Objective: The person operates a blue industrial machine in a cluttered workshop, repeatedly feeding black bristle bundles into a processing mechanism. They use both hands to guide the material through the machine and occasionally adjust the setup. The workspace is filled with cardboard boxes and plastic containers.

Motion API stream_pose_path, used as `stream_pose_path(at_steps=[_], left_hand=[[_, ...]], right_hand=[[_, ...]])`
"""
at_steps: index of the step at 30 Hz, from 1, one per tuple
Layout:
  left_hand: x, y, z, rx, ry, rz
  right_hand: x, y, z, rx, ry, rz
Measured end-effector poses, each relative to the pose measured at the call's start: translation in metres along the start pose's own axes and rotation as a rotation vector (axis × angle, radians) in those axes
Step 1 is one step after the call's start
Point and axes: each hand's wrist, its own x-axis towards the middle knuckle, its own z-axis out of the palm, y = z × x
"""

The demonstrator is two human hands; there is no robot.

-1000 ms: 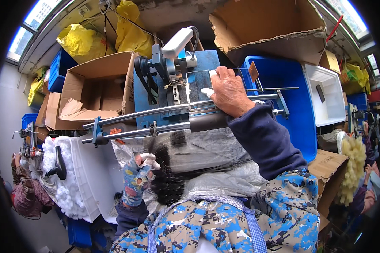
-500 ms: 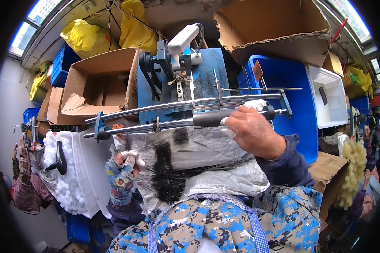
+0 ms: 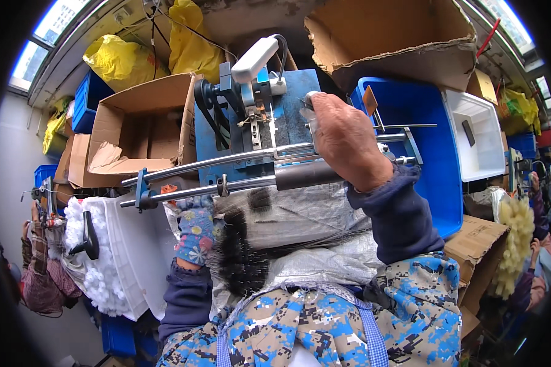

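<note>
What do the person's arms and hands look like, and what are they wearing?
Both arms have dark navy sleeves. The left hand wears a blue, flowery cloth cover. The right hand has a white covering on a fingertip.

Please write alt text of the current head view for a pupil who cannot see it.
A person's right hand is over metal rails at a blue machine; the floral-gloved left hand is beside black bristles. Cardboard boxes and a blue bin stand nearby.

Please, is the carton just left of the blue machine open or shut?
Open: the carton shows its inside, with a torn flap at its near edge.
</note>
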Motion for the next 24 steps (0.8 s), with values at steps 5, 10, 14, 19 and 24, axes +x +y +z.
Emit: stream_pose_path(at_steps=[5,10,14,19,24], left_hand=[[0.005,-0.012,0.037,-0.045,-0.047,-0.023],[-0.004,-0.01,0.027,-0.217,-0.125,-0.077],[-0.002,0.003,0.046,0.039,-0.091,0.034],[0.005,0.004,0.083,0.176,0.001,-0.008],[0.008,0.016,0.034,0.006,-0.077,-0.013]], right_hand=[[0.031,0.02,0.066,-0.31,-0.313,0.062],[0.033,0.025,0.085,-0.303,-0.339,0.114],[0.03,0.029,0.088,-0.3,-0.295,0.055],[0.03,0.032,0.092,-0.292,-0.289,0.021],[0.032,0.043,0.099,-0.164,-0.303,0.033]])
